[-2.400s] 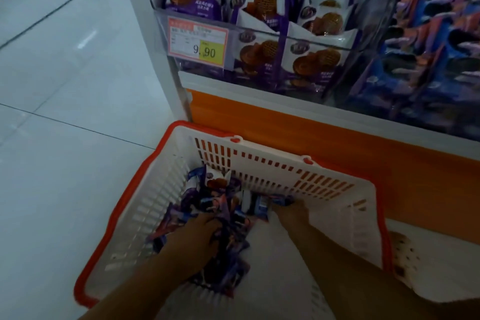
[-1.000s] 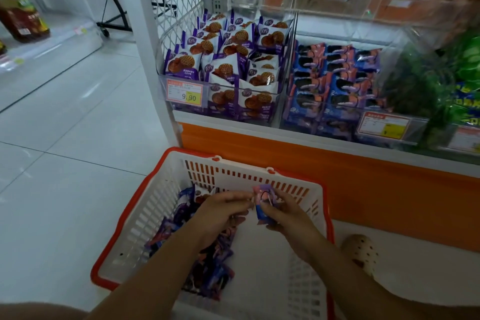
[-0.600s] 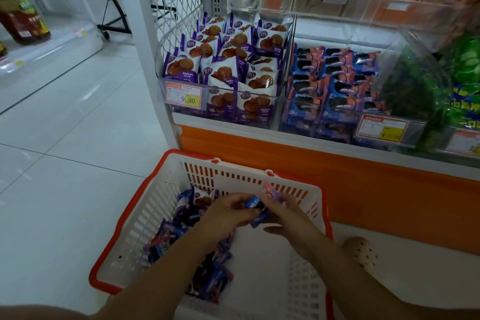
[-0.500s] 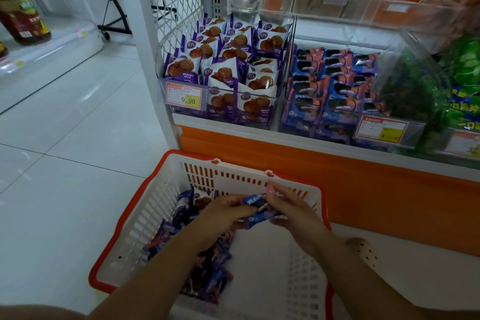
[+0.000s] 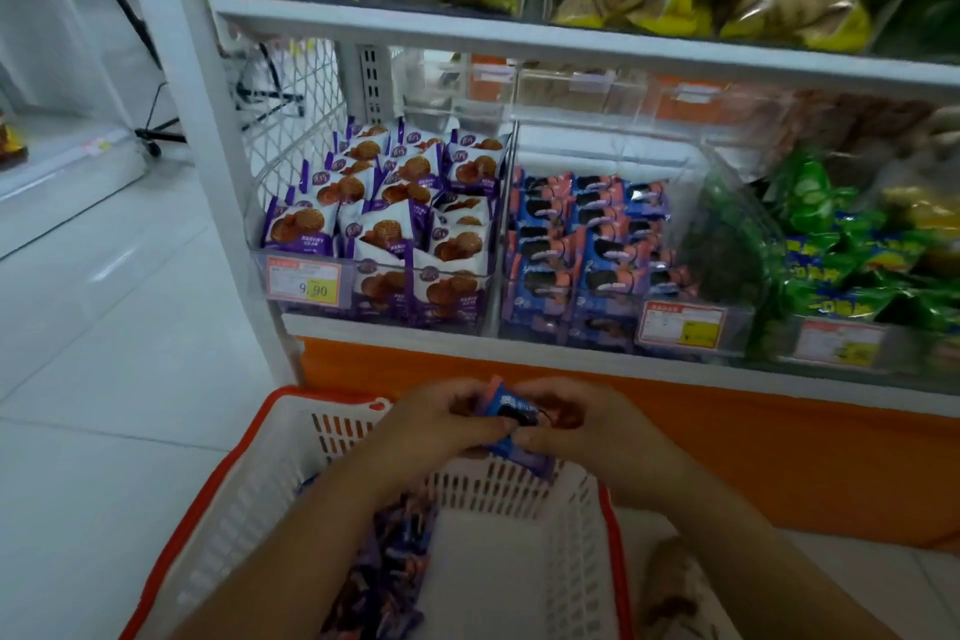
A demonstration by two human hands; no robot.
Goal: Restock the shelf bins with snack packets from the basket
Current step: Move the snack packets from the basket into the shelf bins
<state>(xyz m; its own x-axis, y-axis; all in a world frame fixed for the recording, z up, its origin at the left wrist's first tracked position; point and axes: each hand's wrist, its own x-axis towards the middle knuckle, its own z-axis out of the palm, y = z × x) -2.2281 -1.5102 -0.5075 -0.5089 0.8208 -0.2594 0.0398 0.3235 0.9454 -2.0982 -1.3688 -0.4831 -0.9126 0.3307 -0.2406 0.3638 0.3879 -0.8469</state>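
Observation:
A white basket (image 5: 249, 494) with a red rim stands on the floor below the shelf, with several purple and blue snack packets (image 5: 379, 582) piled on its left side. Above its far wall, my left hand (image 5: 436, 426) and my right hand (image 5: 582, 426) together hold a small stack of blue cookie packets (image 5: 511, 413). Both hands have their fingers curled round the packets. On the lowest shelf, a clear bin (image 5: 384, 270) holds purple waffle packets. The bin to its right (image 5: 587, 244) holds blue cookie packets like the ones I hold.
A bin of green packets (image 5: 841, 255) sits further right. An orange base panel (image 5: 779, 452) runs under the shelf. The white shelf post (image 5: 208, 161) rises at the left, beside white floor tiles (image 5: 104, 379). A beige perforated shoe (image 5: 670, 587) is right of the basket.
Both hands have risen from inside the basket to its far rim, carrying the blue packets. My view has tilted up, showing the upper shelf.

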